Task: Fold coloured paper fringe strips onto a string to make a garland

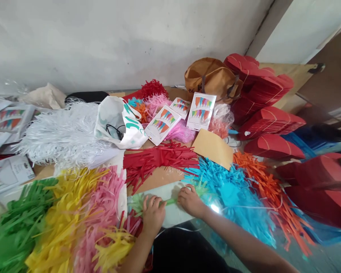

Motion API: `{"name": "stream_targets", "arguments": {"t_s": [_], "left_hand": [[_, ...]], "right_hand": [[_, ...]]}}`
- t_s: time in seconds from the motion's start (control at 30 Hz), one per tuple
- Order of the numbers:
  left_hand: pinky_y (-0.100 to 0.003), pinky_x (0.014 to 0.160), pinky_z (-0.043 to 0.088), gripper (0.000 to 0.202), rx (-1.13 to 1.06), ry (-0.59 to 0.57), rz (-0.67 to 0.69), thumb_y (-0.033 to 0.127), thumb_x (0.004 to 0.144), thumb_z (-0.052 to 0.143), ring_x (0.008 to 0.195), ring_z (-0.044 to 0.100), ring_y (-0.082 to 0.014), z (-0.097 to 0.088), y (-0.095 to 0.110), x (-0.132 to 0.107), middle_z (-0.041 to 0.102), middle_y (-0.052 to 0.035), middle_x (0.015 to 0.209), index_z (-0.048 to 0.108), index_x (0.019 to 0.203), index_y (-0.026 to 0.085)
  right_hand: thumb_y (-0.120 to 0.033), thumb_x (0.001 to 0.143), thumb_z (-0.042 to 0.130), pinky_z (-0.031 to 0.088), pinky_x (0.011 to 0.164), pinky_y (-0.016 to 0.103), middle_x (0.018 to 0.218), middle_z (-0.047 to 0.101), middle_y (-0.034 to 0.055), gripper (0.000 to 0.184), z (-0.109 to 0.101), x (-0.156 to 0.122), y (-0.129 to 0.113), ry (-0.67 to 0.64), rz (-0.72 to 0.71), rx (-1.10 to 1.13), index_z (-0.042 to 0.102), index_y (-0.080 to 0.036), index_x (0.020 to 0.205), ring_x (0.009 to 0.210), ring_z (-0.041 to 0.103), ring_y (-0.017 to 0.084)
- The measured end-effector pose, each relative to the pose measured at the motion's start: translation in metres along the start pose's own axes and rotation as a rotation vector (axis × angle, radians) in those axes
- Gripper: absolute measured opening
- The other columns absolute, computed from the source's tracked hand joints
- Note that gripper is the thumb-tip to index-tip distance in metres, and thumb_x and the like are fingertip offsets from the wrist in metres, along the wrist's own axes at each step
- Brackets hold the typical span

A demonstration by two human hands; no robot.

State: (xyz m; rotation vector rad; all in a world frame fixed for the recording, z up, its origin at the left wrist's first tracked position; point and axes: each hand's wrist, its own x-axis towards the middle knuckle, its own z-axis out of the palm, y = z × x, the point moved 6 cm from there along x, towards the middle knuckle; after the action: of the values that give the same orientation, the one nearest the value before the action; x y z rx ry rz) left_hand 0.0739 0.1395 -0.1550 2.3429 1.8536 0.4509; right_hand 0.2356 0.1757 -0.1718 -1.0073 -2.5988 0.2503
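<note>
A light green fringed paper tassel (172, 201) lies stretched sideways over a pale work surface (173, 215), its middle drawn into a narrow band. My left hand (154, 213) has its fingers curled over the tassel's left part, and loose fringe spreads beyond it. On the right part, my right hand (190, 199) closes its fingers on the same band. Just beyond my hands lies a pile of dark red fringed paper (161, 157). A blue fringed pile (233, 193) sits close to my right wrist, and a pink one (98, 204) is left of my left hand.
Yellow (64, 220) and green fringe piles (22, 220) lie at left, white fringe (65, 132) behind them. A white bag (121, 123), packaged garland cards (201, 112) and a brown bag (213, 77) stand farther back. Orange fringe (269, 193) and red bundles (272, 123) are at right.
</note>
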Motion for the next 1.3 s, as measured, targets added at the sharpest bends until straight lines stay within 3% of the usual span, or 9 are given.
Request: {"name": "stream_targets", "arguments": {"t_s": [0.23, 0.4, 0.57, 0.63, 0.7, 0.83, 1.1, 1.3], "left_hand": [[-0.054, 0.11, 0.023, 0.009, 0.004, 0.065, -0.019, 0.026, 0.084, 0.064, 0.106, 0.061, -0.0264, -0.002, 0.0, -0.002, 0.073, -0.003, 0.098, 0.071, 0.089, 0.026], [-0.052, 0.11, 0.022, 0.017, 0.016, 0.071, -0.023, 0.02, 0.09, 0.057, 0.107, 0.062, -0.0231, -0.003, 0.001, -0.004, 0.074, 0.0004, 0.098, 0.07, 0.084, 0.029], [-0.05, 0.109, 0.023, 0.02, -0.014, 0.056, -0.045, 0.02, 0.09, 0.057, 0.107, 0.061, -0.0221, -0.003, -0.003, -0.01, 0.075, 0.0028, 0.099, 0.071, 0.085, 0.033], [-0.05, 0.108, 0.024, 0.018, -0.032, 0.06, -0.085, 0.024, 0.09, 0.059, 0.106, 0.061, -0.0229, -0.003, -0.008, -0.012, 0.075, 0.0034, 0.097, 0.073, 0.083, 0.034], [-0.05, 0.104, 0.028, 0.015, -0.052, 0.066, -0.14, 0.03, 0.088, 0.062, 0.104, 0.06, -0.0246, -0.003, -0.015, -0.014, 0.074, 0.0019, 0.096, 0.074, 0.081, 0.035], [-0.047, 0.097, 0.035, 0.016, -0.089, 0.054, -0.231, 0.035, 0.086, 0.063, 0.1, 0.058, -0.0265, -0.004, -0.026, -0.017, 0.072, -0.0021, 0.097, 0.077, 0.079, 0.034], [-0.047, 0.095, 0.035, 0.018, -0.109, 0.011, -0.313, 0.034, 0.086, 0.06, 0.1, 0.055, -0.0272, 0.0, -0.025, -0.01, 0.068, -0.004, 0.097, 0.075, 0.077, 0.03], [-0.049, 0.09, 0.036, 0.015, -0.055, -0.019, -0.338, 0.03, 0.08, 0.063, 0.1, 0.054, -0.0304, 0.0, -0.023, 0.0, 0.067, -0.0058, 0.098, 0.069, 0.068, 0.025]], "right_hand": [[-0.022, 0.095, 0.056, 0.02, 0.107, 0.047, 0.089, 0.069, 0.0018, 0.012, 0.004, -0.002, 0.001, 0.007, 0.054, -0.017, 0.065, -0.022, 0.087, 0.1, 0.054, 0.021], [-0.022, 0.094, 0.059, 0.02, 0.107, 0.047, 0.089, 0.069, 0.0019, 0.009, 0.008, -0.004, 0.004, 0.0, 0.069, -0.004, 0.066, -0.022, 0.088, 0.101, 0.054, 0.021], [-0.04, 0.089, 0.066, 0.021, 0.106, 0.048, 0.092, 0.069, 0.0036, 0.018, 0.009, -0.007, 0.011, -0.035, 0.073, 0.056, 0.067, -0.022, 0.093, 0.101, 0.054, 0.024], [-0.038, 0.09, 0.065, 0.021, 0.105, 0.047, 0.092, 0.069, 0.0025, 0.015, 0.009, -0.005, 0.015, -0.05, 0.078, 0.103, 0.067, -0.023, 0.091, 0.101, 0.054, 0.023], [-0.034, 0.092, 0.063, 0.023, 0.103, 0.045, 0.091, 0.069, 0.0013, 0.012, 0.007, -0.003, 0.02, -0.058, 0.096, 0.131, 0.068, -0.024, 0.088, 0.1, 0.054, 0.022], [-0.039, 0.091, 0.064, 0.029, 0.092, 0.04, 0.089, 0.066, 0.0021, 0.017, 0.004, 0.001, 0.028, -0.085, 0.158, 0.172, 0.069, -0.024, 0.084, 0.095, 0.054, 0.021], [-0.04, 0.084, 0.07, 0.03, 0.089, 0.04, 0.088, 0.065, 0.0015, 0.014, 0.005, 0.007, 0.03, -0.179, 0.252, 0.18, 0.071, -0.026, 0.083, 0.093, 0.052, 0.022], [-0.038, 0.077, 0.076, 0.031, 0.087, 0.045, 0.08, 0.065, 0.0034, 0.018, 0.008, 0.019, 0.03, -0.216, 0.339, 0.1, 0.067, -0.023, 0.07, 0.091, 0.052, 0.026]]}}
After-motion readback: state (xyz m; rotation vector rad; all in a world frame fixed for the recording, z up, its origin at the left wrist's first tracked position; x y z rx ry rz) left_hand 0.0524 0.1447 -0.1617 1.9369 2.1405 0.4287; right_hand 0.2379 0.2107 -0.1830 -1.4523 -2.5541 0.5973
